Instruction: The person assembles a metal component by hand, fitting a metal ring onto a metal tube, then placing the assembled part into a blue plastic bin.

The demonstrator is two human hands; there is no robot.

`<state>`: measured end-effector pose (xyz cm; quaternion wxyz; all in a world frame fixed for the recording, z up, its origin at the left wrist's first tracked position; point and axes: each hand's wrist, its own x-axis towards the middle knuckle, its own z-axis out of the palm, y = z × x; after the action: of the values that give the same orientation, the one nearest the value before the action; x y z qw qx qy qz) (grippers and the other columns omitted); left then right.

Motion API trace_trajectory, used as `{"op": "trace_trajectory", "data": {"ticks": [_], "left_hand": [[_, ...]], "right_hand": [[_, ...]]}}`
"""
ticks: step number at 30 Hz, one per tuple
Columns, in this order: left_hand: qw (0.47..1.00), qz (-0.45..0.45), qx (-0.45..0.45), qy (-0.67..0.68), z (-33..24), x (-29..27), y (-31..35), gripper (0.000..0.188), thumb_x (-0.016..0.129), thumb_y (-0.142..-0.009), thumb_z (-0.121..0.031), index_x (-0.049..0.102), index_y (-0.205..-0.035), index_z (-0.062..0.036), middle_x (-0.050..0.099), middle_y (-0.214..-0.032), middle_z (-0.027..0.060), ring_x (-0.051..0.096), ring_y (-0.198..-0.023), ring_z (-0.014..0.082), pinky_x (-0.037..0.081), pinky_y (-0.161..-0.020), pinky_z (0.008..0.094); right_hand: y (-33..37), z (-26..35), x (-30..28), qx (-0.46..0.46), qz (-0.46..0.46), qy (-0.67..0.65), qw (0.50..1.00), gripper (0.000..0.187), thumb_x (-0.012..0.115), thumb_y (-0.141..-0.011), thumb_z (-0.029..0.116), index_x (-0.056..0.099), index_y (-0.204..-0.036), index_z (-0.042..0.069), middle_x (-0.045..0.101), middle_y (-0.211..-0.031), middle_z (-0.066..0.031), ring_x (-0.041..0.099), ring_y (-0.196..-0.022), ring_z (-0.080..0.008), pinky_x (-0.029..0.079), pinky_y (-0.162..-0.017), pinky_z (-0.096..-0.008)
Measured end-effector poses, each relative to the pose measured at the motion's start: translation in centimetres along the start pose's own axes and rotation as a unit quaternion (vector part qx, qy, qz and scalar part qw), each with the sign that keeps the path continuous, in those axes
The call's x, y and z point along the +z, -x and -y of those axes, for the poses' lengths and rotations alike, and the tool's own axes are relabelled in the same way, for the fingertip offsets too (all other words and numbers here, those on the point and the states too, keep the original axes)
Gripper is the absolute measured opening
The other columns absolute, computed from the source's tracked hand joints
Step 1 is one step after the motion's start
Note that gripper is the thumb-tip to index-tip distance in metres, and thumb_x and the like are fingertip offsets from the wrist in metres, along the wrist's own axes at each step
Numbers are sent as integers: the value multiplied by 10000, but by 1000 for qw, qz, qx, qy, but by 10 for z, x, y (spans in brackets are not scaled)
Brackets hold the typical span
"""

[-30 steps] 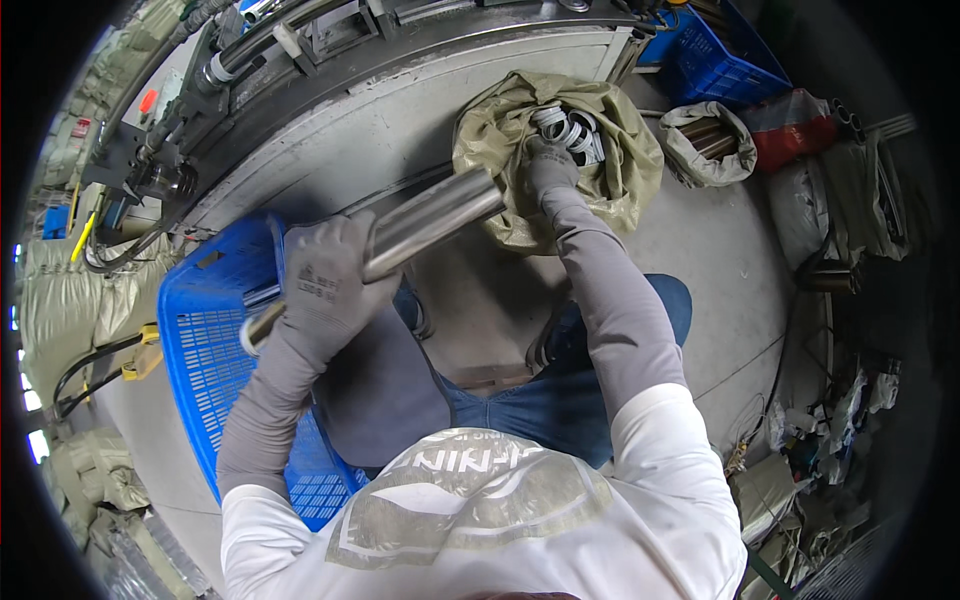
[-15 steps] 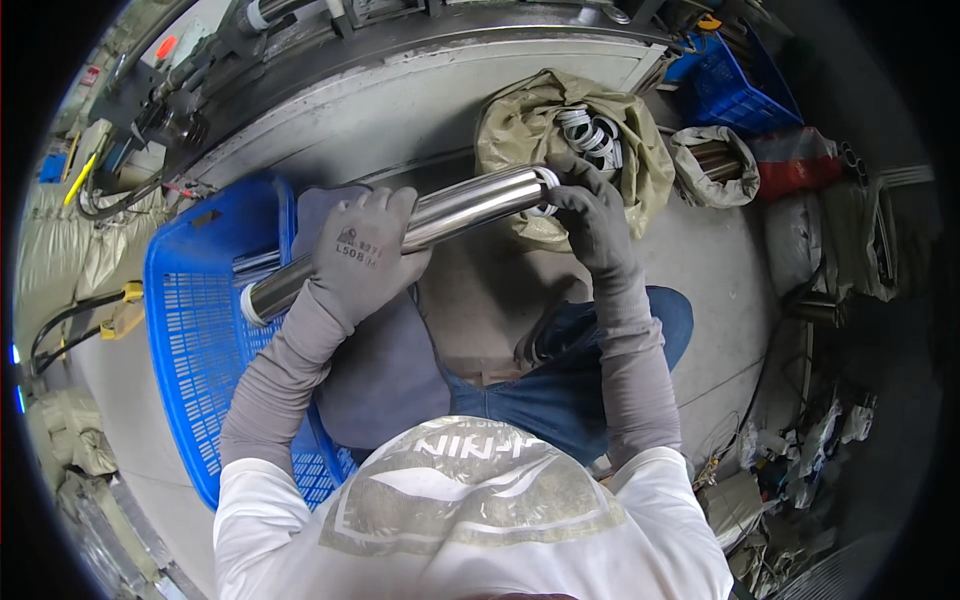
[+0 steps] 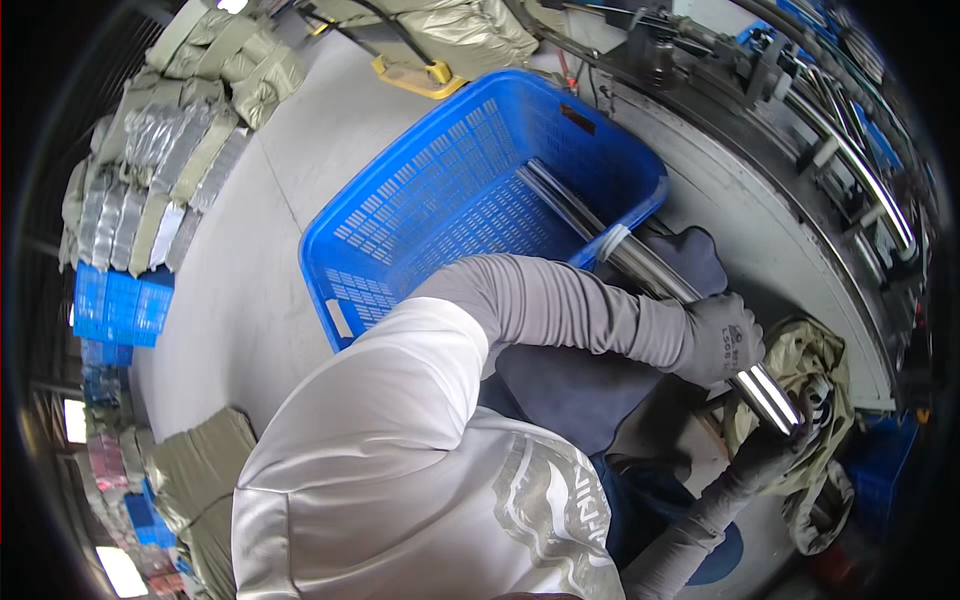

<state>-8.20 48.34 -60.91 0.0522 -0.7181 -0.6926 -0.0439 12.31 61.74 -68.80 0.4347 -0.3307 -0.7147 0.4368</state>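
Note:
A bundle of shiny steel tubes slants from the blue basket down to the right, with a white ring around its far end. My left hand, in a grey glove, is wrapped around the tubes near their lower end. At that lower end is my right hand, also gloved, its fingers closed against the tube ends and partly lost in shadow. Inside the blue basket lie more steel tubes. Right beside my right hand, an open khaki sack holds several white rings.
A grey metal workbench with machine parts runs along the right. A dark blue pad lies under my left arm. Wrapped bundles are stacked at the far left, above blue crates. Another blue crate stands at the right.
My view has swung left, so the basket now sits mid-picture and the tubes lie further right. Both hands stay at the tubes, the left around them and the right at their end.

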Motion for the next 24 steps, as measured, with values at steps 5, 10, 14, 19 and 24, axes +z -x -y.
{"op": "trace_trajectory", "data": {"ticks": [5, 10, 14, 19, 24], "left_hand": [[999, 22, -13, -28, -2, 4, 5, 436, 751, -791, -468, 678, -980, -82, 686, -933, 67, 689, -876, 245, 542, -745, 378], [997, -30, 21, 69, 8, 37, -6, 359, 761, -805, -416, 697, -938, -89, 696, -880, 64, 689, -818, 251, 554, -743, 404], [951, -211, 90, 207, 27, 77, -2, 388, 764, -727, -280, 696, -1077, -128, 641, -893, 101, 636, -835, 283, 502, -749, 450], [999, -25, -12, 40, 42, -14, 23, 519, 775, -756, -288, 582, -1185, -69, 641, -1002, 119, 637, -950, 299, 487, -858, 445], [997, -41, -4, 67, 39, -9, 10, 555, 779, -752, -308, 585, -1213, -68, 640, -1014, 114, 637, -978, 286, 500, -871, 437]], "right_hand": [[0, 10, 8, -113, -8, 273, 955, 347, 538, -965, 17, 627, -1297, -29, 683, -1236, -161, 668, -1137, -312, 536, -987, -404], [7, 16, 1, 81, -8, 38, 996, 366, 503, -1066, 147, 574, -1405, 28, 612, -1346, -134, 639, -1172, -265, 575, -984, -392], [1, -39, 11, 152, 2, -313, 937, 521, 406, -1115, 396, 477, -1512, 65, 551, -1435, -137, 541, -1326, -260, 525, -1049, -433], [-55, -36, -22, 160, 12, 0, 987, 444, 656, -967, 292, 675, -1311, 11, 702, -1264, -149, 656, -1152, -287, 502, -1000, -384], [-89, -119, -95, 90, -63, 506, 855, 512, 735, -842, 314, 685, -1326, 153, 646, -1311, -153, 578, -1232, -384, 459, -1060, -481]]}}
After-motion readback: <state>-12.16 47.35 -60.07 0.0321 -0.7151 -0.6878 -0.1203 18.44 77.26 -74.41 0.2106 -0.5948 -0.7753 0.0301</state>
